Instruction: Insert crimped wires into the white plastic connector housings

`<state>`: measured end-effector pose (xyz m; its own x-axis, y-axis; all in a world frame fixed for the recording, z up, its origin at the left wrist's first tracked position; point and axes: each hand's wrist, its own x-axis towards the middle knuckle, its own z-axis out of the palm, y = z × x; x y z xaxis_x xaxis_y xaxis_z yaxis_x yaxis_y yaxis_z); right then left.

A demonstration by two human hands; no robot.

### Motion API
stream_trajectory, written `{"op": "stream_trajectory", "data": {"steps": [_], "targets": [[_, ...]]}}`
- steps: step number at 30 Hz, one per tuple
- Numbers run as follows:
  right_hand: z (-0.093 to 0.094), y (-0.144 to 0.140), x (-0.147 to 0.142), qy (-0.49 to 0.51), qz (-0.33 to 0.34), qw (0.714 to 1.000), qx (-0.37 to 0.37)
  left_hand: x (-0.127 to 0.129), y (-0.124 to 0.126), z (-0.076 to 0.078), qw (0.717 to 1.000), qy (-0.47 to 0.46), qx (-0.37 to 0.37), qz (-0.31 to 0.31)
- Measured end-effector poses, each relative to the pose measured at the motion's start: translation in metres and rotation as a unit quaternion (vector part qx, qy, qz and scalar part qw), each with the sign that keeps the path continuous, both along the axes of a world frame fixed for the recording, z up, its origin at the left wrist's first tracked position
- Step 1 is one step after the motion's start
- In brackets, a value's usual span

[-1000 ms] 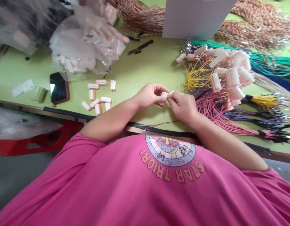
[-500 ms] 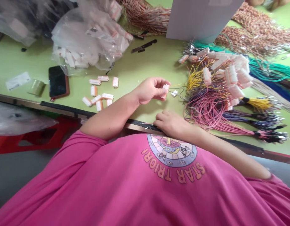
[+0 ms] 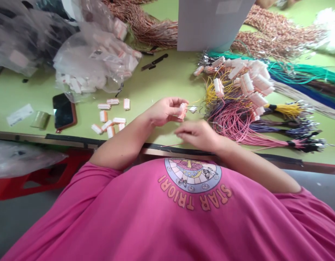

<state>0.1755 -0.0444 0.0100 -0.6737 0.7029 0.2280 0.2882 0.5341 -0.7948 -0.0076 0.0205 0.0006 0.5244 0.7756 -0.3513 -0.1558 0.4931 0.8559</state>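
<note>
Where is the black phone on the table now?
In the head view the black phone lies at the table's left, beside the loose white connectors.

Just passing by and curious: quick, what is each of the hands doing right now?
Left hand: closed on a small white connector, held above the table.
Right hand: blurred, fingers curled; whether it holds anything cannot be told.

Person wore a pink short-sleeved T-shirt [image 3: 145, 224]. The chest carried a round emblem [image 3: 193, 174] with butterflies, and orange lettering, "STAR TRIORI", curved beneath. Both forearms bare.
</note>
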Motion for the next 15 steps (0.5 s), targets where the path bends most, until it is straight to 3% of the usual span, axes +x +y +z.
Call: {"op": "stream_trajectory", "data": {"steps": [3,5,15], "targets": [[-0.007,0.014,0.012,0.001,-0.188,0.982,0.022,0.000,0.001,-0.001,1.000,-0.011,-0.008,-0.003],[-0.010,0.020,0.019,-0.046,-0.242,0.968,0.055,0.000,0.001,-0.001,1.000,-0.010,-0.008,-0.006],[-0.009,0.018,0.016,-0.215,-0.226,0.938,0.148,0.000,-0.001,0.000,1.000,-0.004,0.012,-0.008]]}}
